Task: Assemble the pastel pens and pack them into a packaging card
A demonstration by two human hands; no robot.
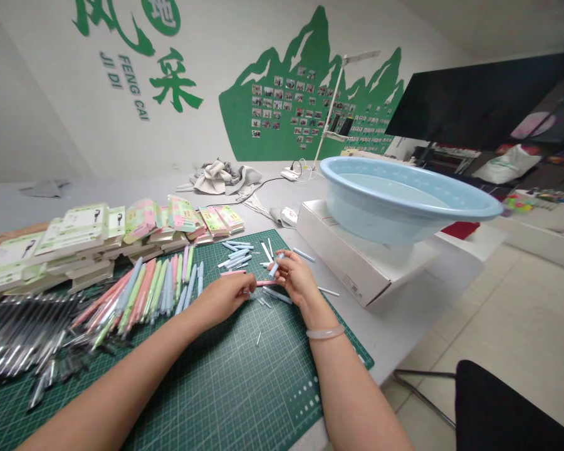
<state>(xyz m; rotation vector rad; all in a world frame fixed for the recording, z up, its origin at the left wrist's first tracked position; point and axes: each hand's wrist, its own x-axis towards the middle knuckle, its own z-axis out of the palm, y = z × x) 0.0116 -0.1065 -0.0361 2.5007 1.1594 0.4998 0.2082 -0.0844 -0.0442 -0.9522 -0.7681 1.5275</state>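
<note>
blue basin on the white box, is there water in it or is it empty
Not empty: the blue plastic basin shows a flat, pale water surface sitting below its rim.

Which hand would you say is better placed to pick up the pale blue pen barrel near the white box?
Probably the right hand: the pale blue pen barrel lies just past its fingers, and the left hand is farther away. It already pinches a blue piece.

Indoor workroom with an office-like finish. Ahead of the left grip (223, 297) and right grip (296, 279), a long table (263, 194) carries a green cutting mat (216, 401) and stacked packaged goods (75, 241). Beyond, a green mountain mural (310, 62) displays rows of photographs (286, 106). Right of the grips lies a tiled floor (512, 313).
</note>
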